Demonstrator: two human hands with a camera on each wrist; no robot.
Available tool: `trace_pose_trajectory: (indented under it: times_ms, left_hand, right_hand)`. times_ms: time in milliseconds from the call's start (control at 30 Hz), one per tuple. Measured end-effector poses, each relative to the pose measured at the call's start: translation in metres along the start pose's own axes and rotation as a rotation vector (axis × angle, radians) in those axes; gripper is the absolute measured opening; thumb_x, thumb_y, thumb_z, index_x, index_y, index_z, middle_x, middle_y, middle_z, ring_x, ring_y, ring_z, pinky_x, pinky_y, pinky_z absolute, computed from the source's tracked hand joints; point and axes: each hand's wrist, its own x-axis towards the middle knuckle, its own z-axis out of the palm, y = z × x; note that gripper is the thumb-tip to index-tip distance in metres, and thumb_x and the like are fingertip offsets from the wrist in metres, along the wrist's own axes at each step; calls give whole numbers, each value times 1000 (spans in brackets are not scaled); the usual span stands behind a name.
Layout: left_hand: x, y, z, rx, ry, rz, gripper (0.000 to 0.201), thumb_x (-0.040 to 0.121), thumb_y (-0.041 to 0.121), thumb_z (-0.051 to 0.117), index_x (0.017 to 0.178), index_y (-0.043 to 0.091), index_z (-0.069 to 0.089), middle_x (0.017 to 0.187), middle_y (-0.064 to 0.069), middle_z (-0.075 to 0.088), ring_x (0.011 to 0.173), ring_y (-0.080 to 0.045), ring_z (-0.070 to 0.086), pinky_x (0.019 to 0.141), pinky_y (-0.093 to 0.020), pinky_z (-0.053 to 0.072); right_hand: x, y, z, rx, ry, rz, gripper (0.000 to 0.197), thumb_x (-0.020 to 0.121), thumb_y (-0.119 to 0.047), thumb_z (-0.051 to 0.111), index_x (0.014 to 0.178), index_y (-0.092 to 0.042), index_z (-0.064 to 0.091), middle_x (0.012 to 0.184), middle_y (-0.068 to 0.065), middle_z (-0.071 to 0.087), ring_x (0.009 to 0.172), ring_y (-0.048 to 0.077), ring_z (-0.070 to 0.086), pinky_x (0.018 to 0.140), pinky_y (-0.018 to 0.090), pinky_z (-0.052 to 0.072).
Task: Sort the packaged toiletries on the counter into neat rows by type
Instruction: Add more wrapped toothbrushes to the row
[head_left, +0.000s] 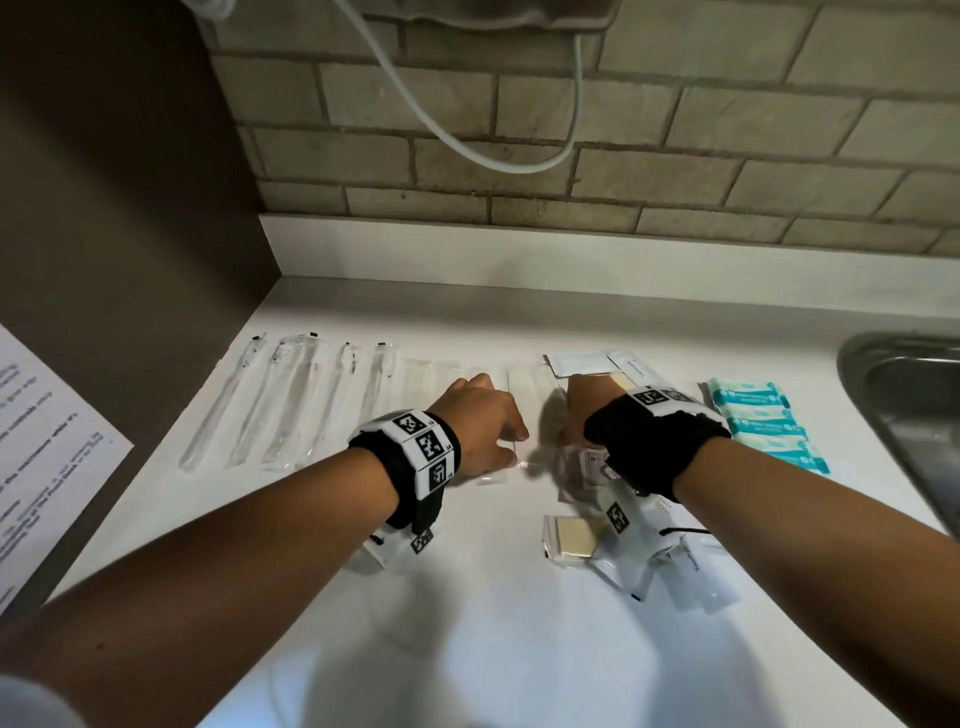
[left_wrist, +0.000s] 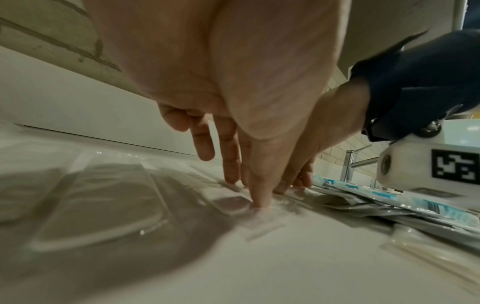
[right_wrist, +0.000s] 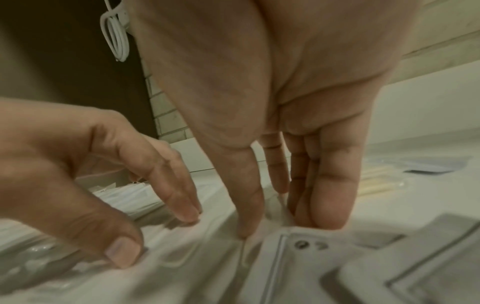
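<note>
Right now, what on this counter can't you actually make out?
- Head view: the flat clear packet under the left hand; contents too faint.
- Head view: packets beneath the right hand, hidden by the wristband.
- Right wrist view: near white packets, blurred.
- Paper sheet: print unreadable.

A white counter (head_left: 519, 649) bears clear toothbrush packets (head_left: 280, 400), teal sachets (head_left: 763, 421) and small white pouches (head_left: 582, 364).

- The sink (head_left: 904, 395) is cut off by the head view's right edge.
- The printed sheet (head_left: 47, 447) is cut by the left edge, its text blurred.
- Packets under the right hand (head_left: 587, 410) are partly hidden.
</note>
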Motion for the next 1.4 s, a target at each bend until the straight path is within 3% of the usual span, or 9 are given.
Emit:
trace_pose_trajectory:
  times_ms: [267,467,633,767,900,967,1133,1233,1400]
  left_hand:
    - [-9,5,-4,-52,65,48,32,81,43,71,112,38,67,110,12,58,106,-13,41,95,-30,38]
    - [-21,-9,-21,83,77,-35,48,82,54,65,125,32,62,126,13,58,119,-18,38,99,-34,30]
    - [-28,-15,-11,156,5,-66,69,73,70,60,133,38,53,133,12,54,122,-20,35,103,-35,31]
    - [-31,-12,-18,220,14,-15,60,83,58,61,137,32,52,139,15,53,129,-18,33,105,-35,28]
    - [-32,-18,-21,185,-16,-14,59,84,53,63,137,31,51,140,15,53,132,-17,31,105,-34,25]
    - [-30,-18,-21,180,-19,-3,60,83,52,64,138,30,51,141,15,52,134,-16,30,106,-34,23]
    - [-30,-23,-21,120,10,-22,61,79,56,65,134,34,53,139,14,53,131,-17,33,105,-34,24]
    - [-37,-30,-33,127,53,-41,57,82,54,62,134,32,54,137,9,55,130,-20,35,104,-38,22]
    - [-54,-54,-48,204,116,-120,49,88,52,57,132,31,55,137,8,54,129,-21,35,104,-39,21]
  right_hand:
    - [-6,12,3,20,-41,-39,13,73,-25,69,77,-14,64,83,1,66,86,26,68,81,37,57]
    - [-10,-16,1,42,29,-98,29,76,-35,70,68,-16,49,71,1,59,73,23,63,65,30,54]
    - [-7,-36,5,49,-131,-64,26,54,-36,83,65,-18,68,63,1,66,64,21,67,70,34,59]
    - [-7,-36,4,54,-111,-32,22,70,-22,75,58,-12,59,52,0,62,59,20,64,66,30,59]
    - [-7,-32,-2,191,-61,-3,32,88,-11,59,56,-11,59,27,-5,50,31,6,54,38,13,46]
    - [-9,-31,0,223,-77,-4,33,88,-9,58,55,-9,61,27,-4,51,23,4,49,36,13,45]
    - [-5,-25,12,222,-40,7,11,80,-5,63,69,-2,60,60,13,70,59,29,72,63,44,61]
    - [-10,-37,7,13,51,-106,15,79,-18,69,88,-7,64,81,6,67,79,26,68,65,30,56]
    - [-28,-70,12,-137,166,-402,40,88,-30,58,125,-15,55,122,6,59,113,26,56,85,34,47]
